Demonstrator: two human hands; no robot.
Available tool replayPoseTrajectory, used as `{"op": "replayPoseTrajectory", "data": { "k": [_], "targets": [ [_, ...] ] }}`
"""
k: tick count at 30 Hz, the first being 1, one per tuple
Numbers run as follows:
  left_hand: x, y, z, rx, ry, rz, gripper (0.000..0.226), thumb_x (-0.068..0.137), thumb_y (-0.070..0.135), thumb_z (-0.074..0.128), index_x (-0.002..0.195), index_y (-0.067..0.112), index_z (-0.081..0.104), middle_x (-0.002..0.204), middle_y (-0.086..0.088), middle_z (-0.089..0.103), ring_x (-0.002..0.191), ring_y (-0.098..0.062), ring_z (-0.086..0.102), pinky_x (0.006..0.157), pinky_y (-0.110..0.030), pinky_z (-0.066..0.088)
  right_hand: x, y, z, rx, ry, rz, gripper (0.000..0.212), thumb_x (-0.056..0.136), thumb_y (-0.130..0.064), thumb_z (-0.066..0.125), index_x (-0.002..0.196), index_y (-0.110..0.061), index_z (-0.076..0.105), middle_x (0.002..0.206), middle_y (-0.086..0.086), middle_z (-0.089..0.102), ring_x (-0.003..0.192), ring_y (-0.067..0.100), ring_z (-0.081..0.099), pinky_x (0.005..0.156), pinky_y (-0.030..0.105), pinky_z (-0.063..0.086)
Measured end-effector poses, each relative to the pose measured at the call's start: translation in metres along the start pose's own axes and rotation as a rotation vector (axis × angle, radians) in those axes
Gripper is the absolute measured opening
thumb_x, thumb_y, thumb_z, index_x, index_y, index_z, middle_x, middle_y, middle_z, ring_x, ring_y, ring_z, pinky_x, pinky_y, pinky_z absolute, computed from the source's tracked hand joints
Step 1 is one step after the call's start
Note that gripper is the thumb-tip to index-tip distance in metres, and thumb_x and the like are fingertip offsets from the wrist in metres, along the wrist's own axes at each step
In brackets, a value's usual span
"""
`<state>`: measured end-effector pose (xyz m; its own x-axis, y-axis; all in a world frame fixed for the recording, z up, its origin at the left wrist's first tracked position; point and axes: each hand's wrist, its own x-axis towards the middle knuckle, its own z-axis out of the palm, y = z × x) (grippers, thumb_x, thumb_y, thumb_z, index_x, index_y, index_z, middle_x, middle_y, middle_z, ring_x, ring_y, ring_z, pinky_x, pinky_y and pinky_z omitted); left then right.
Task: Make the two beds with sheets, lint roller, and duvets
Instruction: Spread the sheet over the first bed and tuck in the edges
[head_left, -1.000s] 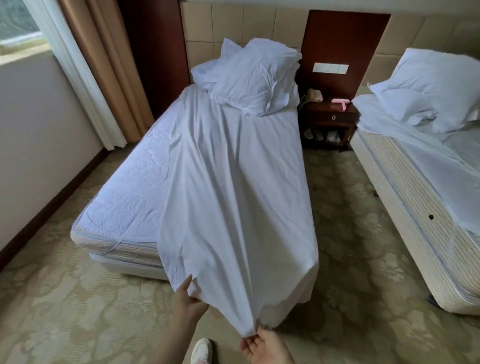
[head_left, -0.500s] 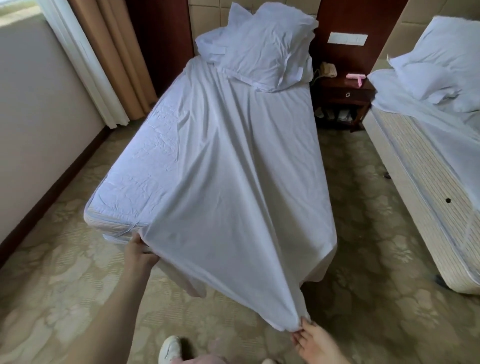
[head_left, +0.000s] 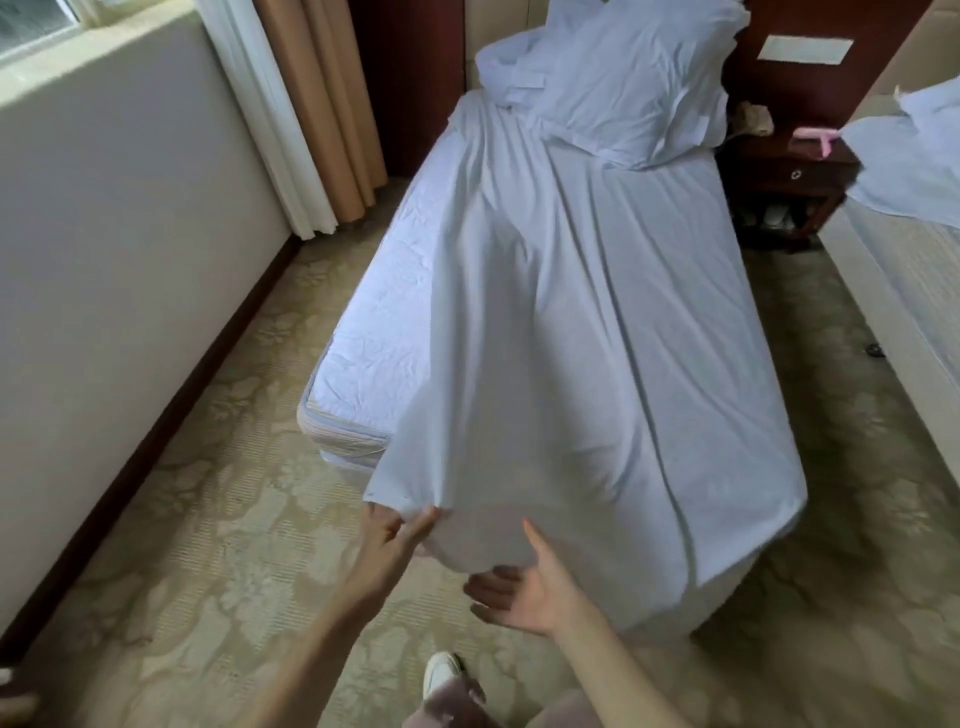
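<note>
Pinching the sheet (head_left: 571, 338) at its hem, the left hand (head_left: 395, 535) held one corner off the foot of the bed (head_left: 363, 332). The right hand (head_left: 530, 587), just beside that grip, lay spread and held nothing. Beyond the grip the sheet ran creased and skewed (bed bare leftward). Spreading, tucking, lint-rolling, duvets and the second bed (head_left: 904, 291) apparently remained.

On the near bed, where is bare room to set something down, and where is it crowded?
Free: the uncovered mattress strip between the sheet and the window-side bed edge; the carpet beside it. Crowded: pillows pile at the head.
</note>
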<state>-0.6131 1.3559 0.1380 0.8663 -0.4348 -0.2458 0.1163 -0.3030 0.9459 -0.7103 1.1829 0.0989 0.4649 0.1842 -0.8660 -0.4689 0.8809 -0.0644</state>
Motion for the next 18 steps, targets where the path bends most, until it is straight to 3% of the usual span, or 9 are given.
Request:
{"op": "replayPoseTrajectory", "data": {
  "k": [2,5,8,11,12,14,16,18],
  "targets": [
    [0.007,-0.020,-0.009,0.096,-0.075,-0.024,0.038,0.075,0.065,0.063,0.098,0.036,0.073,0.127,-0.005,0.052,0.127,-0.023,0.043,0.108,-0.046,0.037,0.010,0.011,0.049,-0.006,-0.041,-0.054,0.060,0.080,-0.063,0.058,0.084,-0.003,0.056,0.076,0.018,0.061,0.071,0.031,0.063,0.072,0.043,0.047],
    [0.006,-0.016,-0.018,0.009,-0.109,-0.053,0.041,0.074,0.058,0.065,0.099,0.027,0.075,0.131,-0.003,0.048,0.132,-0.016,0.037,0.111,-0.041,0.035,0.021,0.014,0.090,0.048,0.037,-0.199,0.022,0.090,-0.035,0.057,0.084,-0.014,0.058,0.067,0.004,0.067,0.073,0.019,0.061,0.068,0.032,0.043],
    [0.011,-0.005,-0.025,-0.509,-0.055,-0.308,0.038,0.084,0.040,0.060,0.112,0.015,0.064,0.125,0.003,0.058,0.124,-0.013,0.047,0.109,-0.041,0.032,0.018,0.007,0.104,0.093,0.096,-0.322,0.009,0.092,-0.013,0.056,0.083,-0.011,0.057,0.072,0.004,0.064,0.073,0.016,0.055,0.063,0.024,0.041],
    [0.042,-0.007,-0.035,-1.086,0.074,-0.620,0.020,0.088,0.032,0.056,0.083,0.012,0.059,0.101,-0.008,0.060,0.103,-0.027,0.055,0.108,-0.047,0.030,0.000,0.003,0.106,0.049,-0.016,-0.341,0.004,0.079,-0.003,0.065,0.079,-0.007,0.064,0.078,0.007,0.062,0.076,0.017,0.054,0.068,0.027,0.043],
    [0.056,-0.012,-0.038,-1.263,0.156,-0.669,0.021,0.086,0.029,0.058,0.076,0.011,0.054,0.095,-0.010,0.058,0.095,-0.028,0.057,0.104,-0.044,0.035,-0.006,0.002,0.104,0.028,-0.048,-0.333,0.008,0.070,-0.004,0.070,0.076,-0.006,0.067,0.074,0.007,0.063,0.073,0.017,0.055,0.067,0.028,0.046],
    [0.080,-0.015,-0.039,-1.308,0.251,-0.725,0.024,0.088,0.025,0.057,0.072,0.012,0.044,0.086,-0.008,0.059,0.084,-0.024,0.060,0.085,-0.037,0.049,-0.012,-0.003,0.092,0.010,-0.100,-0.313,0.028,0.053,-0.005,0.084,0.075,-0.003,0.067,0.065,0.007,0.060,0.057,0.015,0.057,0.059,0.030,0.053],
    [0.104,-0.014,-0.048,-1.416,0.132,-0.707,0.013,0.093,0.018,0.054,0.085,0.023,0.046,0.079,0.007,0.064,0.073,-0.006,0.065,0.063,-0.024,0.055,-0.014,-0.010,0.076,0.004,-0.154,-0.299,0.053,0.030,-0.005,0.096,0.073,-0.001,0.067,0.057,0.005,0.053,0.043,0.012,0.050,0.056,0.030,0.055],
    [0.137,-0.009,-0.053,-1.249,0.035,-0.709,0.044,0.090,0.002,0.055,0.099,0.043,0.042,0.073,0.020,0.065,0.064,0.011,0.062,0.058,-0.008,0.051,-0.015,-0.019,0.063,-0.046,-0.189,-0.283,0.070,0.028,-0.006,0.097,0.087,0.002,0.061,0.054,0.003,0.048,0.040,0.010,0.044,0.060,0.034,0.056]
  ]
}}
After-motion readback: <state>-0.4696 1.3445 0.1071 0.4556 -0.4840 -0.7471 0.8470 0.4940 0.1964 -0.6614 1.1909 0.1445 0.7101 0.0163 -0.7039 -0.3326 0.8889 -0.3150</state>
